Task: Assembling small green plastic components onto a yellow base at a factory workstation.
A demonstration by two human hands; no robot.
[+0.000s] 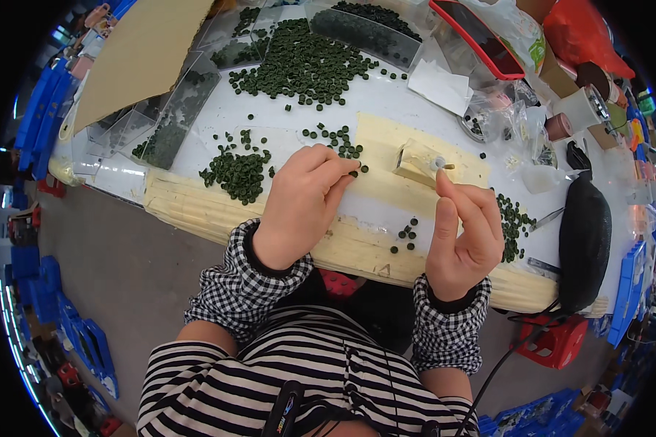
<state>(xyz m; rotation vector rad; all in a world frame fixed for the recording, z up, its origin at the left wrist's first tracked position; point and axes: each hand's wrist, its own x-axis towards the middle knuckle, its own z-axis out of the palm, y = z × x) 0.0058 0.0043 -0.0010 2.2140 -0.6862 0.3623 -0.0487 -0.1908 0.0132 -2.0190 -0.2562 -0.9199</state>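
Note:
My left hand [299, 200] is closed in a pinch, thumb and forefinger on a small dark green round piece [354, 174]. Another green piece [364, 169] lies by the fingertips. My right hand [468, 233] has thumb and forefinger apart with nothing visible between them, and the other fingers curled. Its forefinger tip is at the near side of a small fixture, a tape-covered block [416, 161] with a pale round part and a short brass-coloured pin [449, 167]. The block rests on a strip of yellowish tape [375, 131]. Whether the forefinger touches the fixture is hard to tell.
Loose green pieces form a large heap [299, 62] at the back, with smaller piles left [237, 175] and right [512, 226]. Clear trays [368, 33], cardboard [138, 54], a red-cased phone [481, 36] and plastic bags surround the work area. A black pouch [584, 244] lies right; tape covers the front edge.

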